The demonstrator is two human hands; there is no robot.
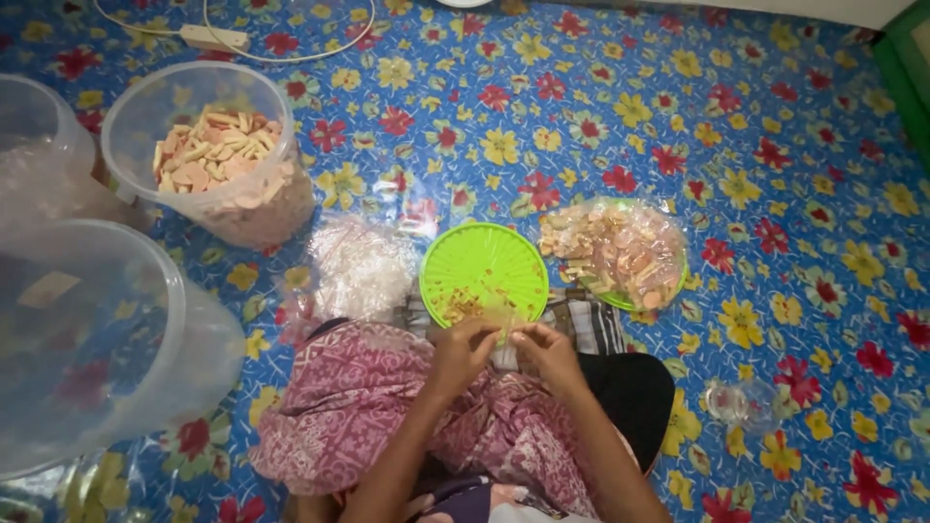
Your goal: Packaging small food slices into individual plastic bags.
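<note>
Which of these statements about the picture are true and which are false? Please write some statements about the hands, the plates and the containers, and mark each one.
1. Both hands, the left hand and the right hand, are together at the near edge of the green plate. True.
2. The green plate is heaped full of crackers. False: it holds only some crumbs and small bits near its front edge.
3. The clear tub at the upper left holds pale crackers. True.
4. The bag of crackers lies to the left of the green plate. False: it lies to its right, on another green plate.
5. The floor mat is plain white. False: it is blue with red and yellow flowers.
</note>
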